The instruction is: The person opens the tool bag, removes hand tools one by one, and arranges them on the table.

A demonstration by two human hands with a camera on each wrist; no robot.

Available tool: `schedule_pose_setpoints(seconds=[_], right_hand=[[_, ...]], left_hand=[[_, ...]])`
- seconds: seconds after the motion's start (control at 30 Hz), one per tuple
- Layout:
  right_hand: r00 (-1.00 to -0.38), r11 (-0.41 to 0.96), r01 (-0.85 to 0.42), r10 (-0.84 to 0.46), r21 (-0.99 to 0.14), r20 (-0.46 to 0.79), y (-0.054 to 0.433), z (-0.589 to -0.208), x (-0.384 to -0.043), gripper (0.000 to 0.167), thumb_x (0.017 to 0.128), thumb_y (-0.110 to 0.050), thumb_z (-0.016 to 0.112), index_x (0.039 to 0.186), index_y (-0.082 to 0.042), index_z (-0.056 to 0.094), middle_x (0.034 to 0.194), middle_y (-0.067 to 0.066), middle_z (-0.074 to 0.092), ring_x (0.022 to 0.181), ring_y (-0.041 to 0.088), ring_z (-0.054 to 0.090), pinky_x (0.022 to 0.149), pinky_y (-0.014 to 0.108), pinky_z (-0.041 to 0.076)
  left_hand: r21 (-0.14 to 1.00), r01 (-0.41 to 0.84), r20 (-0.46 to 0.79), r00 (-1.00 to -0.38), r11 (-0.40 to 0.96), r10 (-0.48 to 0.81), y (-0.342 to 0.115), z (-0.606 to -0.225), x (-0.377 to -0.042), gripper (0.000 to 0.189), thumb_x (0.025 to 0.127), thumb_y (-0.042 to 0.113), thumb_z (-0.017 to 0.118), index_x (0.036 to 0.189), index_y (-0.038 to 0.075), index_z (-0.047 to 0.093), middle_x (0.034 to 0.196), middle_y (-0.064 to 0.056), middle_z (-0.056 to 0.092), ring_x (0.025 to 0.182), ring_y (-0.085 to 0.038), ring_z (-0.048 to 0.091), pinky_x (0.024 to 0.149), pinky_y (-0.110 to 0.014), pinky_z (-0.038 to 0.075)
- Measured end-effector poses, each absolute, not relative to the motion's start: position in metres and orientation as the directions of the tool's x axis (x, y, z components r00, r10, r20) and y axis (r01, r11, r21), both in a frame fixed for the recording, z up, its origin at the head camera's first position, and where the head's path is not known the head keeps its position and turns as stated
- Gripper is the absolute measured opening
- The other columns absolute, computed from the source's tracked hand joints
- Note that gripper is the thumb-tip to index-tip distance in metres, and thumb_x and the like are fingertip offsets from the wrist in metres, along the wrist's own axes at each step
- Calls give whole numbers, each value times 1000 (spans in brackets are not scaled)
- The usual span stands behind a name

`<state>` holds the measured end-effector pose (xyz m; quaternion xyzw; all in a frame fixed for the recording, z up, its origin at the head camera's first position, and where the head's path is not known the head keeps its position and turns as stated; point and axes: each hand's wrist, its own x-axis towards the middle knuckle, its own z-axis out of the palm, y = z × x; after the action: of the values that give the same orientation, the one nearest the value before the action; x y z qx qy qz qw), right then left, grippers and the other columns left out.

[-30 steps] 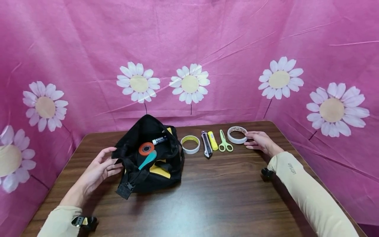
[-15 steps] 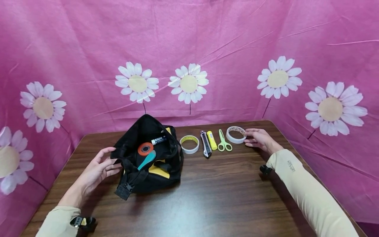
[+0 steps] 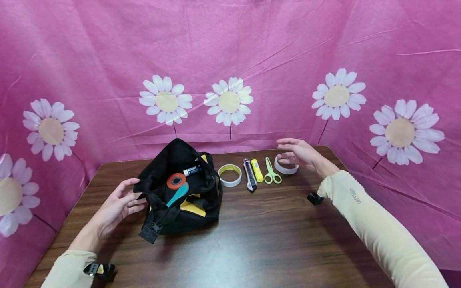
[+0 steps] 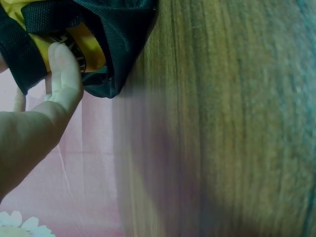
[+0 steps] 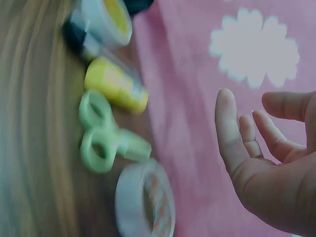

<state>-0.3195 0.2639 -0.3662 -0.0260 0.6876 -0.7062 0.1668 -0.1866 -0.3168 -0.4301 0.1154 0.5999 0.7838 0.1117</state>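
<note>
1. Fingers of the left hand (image 3: 117, 208) pinch the left rim of the black bag (image 3: 176, 226); a light outward pull should hold the mouth wide without dragging the base.
2. Inside the gaping bag lie a red-orange roll (image 3: 176, 181), a teal tool (image 3: 178, 195) and a small white-and-dark cylinder (image 3: 192, 171). Anything added seems best lowered past these, not dropped on them.
3. Just right of the bag rests a yellow-lined tape roll (image 3: 231, 183), close enough that a shifting bag could nudge it.
4. Next comes a row: cutter (image 3: 250, 176), yellow glue stick (image 3: 257, 171), green scissors (image 3: 271, 171). Whether the cutter's blade is out cannot be told, so fingers are better kept off its ends.
5. Farthest right on the table (image 3: 259, 240) lies the white tape roll (image 3: 288, 171), partly hidden in the head view by the right hand (image 3: 301, 154), which hovers apart from it, fingers loosely spread, holding nothing. For a secure grasp, fingers and thumb should straddle its wall.
</note>
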Motion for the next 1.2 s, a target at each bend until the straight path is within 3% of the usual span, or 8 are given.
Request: schedule_pose_setpoints(seconds=[0.1, 0.37, 0.47, 0.67, 0.83, 1.0, 1.1, 1.2], right_hand=[[-929, -19, 182, -331, -983, -166, 239, -352, -314, 32, 104, -9, 57, 135, -5, 52, 113, 4, 63, 88, 19, 71, 90, 40, 57], [-872, -43, 144, -478, -989, -106, 169, -322, -298, 49, 103, -6, 58, 147, 6, 41, 118, 9, 63, 91, 22, 71, 93, 45, 56], [-842, -57, 147, -531, -987, -95, 142, -312, -293, 44, 103, -5, 57, 144, 4, 47, 117, 12, 63, 90, 23, 71, 89, 43, 58], [-769, -75, 160, -634, -984, -77, 89, -299, -286, 36, 103, -6, 56, 139, 0, 55, 116, 13, 65, 91, 25, 70, 93, 50, 55], [-733, -56, 184, -673, -981, -99, 43, -298, -284, 35, 104, -6, 56, 139, 1, 56, 117, 14, 66, 91, 25, 69, 87, 44, 59], [-707, -24, 204, -695, -979, -130, 9, -303, -286, 35, 104, -7, 56, 139, 0, 57, 120, 12, 65, 106, 36, 65, 89, 42, 58], [-709, -19, 219, -690, -975, -146, -9, -312, -286, 35, 104, -6, 56, 138, 0, 58, 117, 11, 67, 116, 42, 60, 91, 42, 58], [-721, -9, 238, -671, -971, -171, -23, -323, -288, 33, 104, -5, 56, 136, 0, 60, 118, 14, 68, 114, 42, 61, 94, 46, 55]], left_hand=[[966, -34, 51, -946, -257, 319, -317, -430, -187, 32, 108, 1, 42, 132, 22, 47, 113, 1, 71, 99, -19, 71, 85, -34, 59], [967, -29, 58, -944, -255, 325, -318, -430, -187, 33, 108, 1, 42, 132, 22, 47, 113, 1, 70, 99, -18, 71, 84, -35, 59], [968, -34, 50, -945, -250, 324, -318, -430, -187, 32, 108, 1, 42, 132, 23, 47, 113, 1, 71, 99, -19, 71, 84, -34, 59], [971, -41, 36, -948, -236, 315, -319, -428, -186, 33, 108, 2, 43, 132, 23, 47, 115, 1, 71, 101, -20, 71, 85, -34, 59], [969, -37, 43, -948, -245, 315, -320, -427, -186, 32, 108, 1, 43, 132, 23, 47, 115, 1, 71, 100, -19, 71, 84, -34, 59], [971, -37, 41, -947, -237, 318, -319, -427, -186, 33, 108, 0, 44, 131, 23, 48, 111, 1, 72, 99, -19, 72, 83, -34, 59], [973, -35, 41, -947, -229, 318, -319, -426, -187, 33, 108, 0, 43, 131, 24, 48, 111, 1, 72, 99, -18, 72, 83, -34, 59], [973, -31, 46, -946, -229, 321, -319, -426, -187, 33, 108, 0, 42, 131, 23, 47, 112, 1, 72, 99, -19, 72, 83, -34, 59]])
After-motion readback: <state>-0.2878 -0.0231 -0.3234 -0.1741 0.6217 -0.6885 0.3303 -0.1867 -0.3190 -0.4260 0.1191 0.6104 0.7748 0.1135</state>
